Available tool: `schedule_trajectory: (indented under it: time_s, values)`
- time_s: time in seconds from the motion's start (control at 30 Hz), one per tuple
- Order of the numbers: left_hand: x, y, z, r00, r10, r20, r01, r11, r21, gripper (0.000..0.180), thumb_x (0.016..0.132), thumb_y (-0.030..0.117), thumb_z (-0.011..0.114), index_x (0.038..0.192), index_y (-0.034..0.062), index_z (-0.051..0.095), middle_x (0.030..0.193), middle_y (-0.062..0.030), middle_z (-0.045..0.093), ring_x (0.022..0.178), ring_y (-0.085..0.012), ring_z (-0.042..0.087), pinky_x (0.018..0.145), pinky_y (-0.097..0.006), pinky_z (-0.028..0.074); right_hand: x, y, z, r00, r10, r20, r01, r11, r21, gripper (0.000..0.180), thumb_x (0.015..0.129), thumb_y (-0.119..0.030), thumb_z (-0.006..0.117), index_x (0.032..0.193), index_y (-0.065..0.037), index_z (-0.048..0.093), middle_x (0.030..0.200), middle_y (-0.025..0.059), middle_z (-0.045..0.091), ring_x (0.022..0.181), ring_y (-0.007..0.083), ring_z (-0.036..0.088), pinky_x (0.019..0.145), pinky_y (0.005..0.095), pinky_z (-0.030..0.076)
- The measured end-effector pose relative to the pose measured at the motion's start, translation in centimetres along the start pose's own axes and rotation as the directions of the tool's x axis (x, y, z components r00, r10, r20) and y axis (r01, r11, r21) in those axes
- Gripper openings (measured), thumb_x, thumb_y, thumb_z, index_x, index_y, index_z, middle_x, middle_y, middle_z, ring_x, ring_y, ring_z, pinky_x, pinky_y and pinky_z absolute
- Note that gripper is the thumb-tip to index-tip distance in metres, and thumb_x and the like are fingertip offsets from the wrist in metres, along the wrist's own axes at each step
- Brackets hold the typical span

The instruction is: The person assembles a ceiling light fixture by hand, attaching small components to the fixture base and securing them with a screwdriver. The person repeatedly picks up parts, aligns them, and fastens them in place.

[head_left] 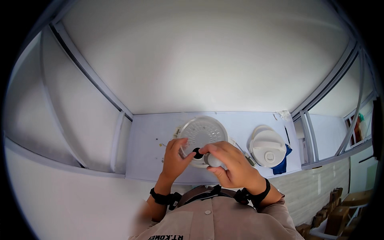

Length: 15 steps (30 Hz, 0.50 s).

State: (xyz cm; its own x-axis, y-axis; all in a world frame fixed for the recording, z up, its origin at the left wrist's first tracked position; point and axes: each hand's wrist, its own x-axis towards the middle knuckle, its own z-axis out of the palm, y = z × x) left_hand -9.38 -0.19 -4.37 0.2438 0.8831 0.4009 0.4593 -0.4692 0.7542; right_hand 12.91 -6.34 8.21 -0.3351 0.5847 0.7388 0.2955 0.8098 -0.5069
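Observation:
A round white appliance body [203, 132] with a clear, ridged circular top stands on the table in front of me. At its near edge shows a round black part [198, 153]. My left hand [174, 158] rests at the near left side of the body, fingers and thumb apart, the thumb tip close to the black part. Between the fingers and thumb of my right hand [232, 165] is a small round white-grey cap-like piece [213, 161], just right of the black part. The fingers of that hand partly hide the piece.
To the right, a white round lid [268, 146] with a handle and button lies on a dark blue cloth [281, 165]. A slim grey-green tool [249, 160] lies beside it. Small dark bits [161, 145] are scattered at left. White framed panels [240, 60] enclose the table.

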Motion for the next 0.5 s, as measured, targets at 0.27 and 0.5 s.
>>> schedule_trajectory:
  time_s: [0.27, 0.5]
  values:
    - [1.4, 1.1, -0.2, 0.998, 0.049, 0.034, -0.054, 0.987, 0.15, 0.041, 0.08, 0.012, 0.085, 0.117, 0.0045, 0.07, 0.11, -0.012, 0.071, 0.103, -0.0334, 0.067, 0.089, -0.044, 0.052, -1.3, 1.5, -1.1, 0.988, 0.039, -0.147, -0.031, 0.998, 0.057, 0.071, 0.1, -0.009, 0.071, 0.16, -0.002, 0.035, 0.119, 0.026, 0.066, 0.1, 0.0277, 0.068, 0.086, 0.0388, 0.054]
    - [5.2, 0.3, 1.5, 0.998, 0.046, 0.049, -0.059, 0.948, 0.312, 0.028, 0.086, 0.017, 0.079, 0.112, 0.0065, 0.076, 0.1, -0.0093, 0.072, 0.097, -0.0311, 0.066, 0.093, -0.045, 0.048, -3.4, 1.5, -1.9, 0.973, 0.131, -0.19, -0.121, 0.991, 0.06, 0.07, 0.095, -0.007, 0.076, 0.156, -0.001, 0.041, 0.119, 0.0246, 0.069, 0.099, 0.03, 0.07, 0.088, 0.0405, 0.056]
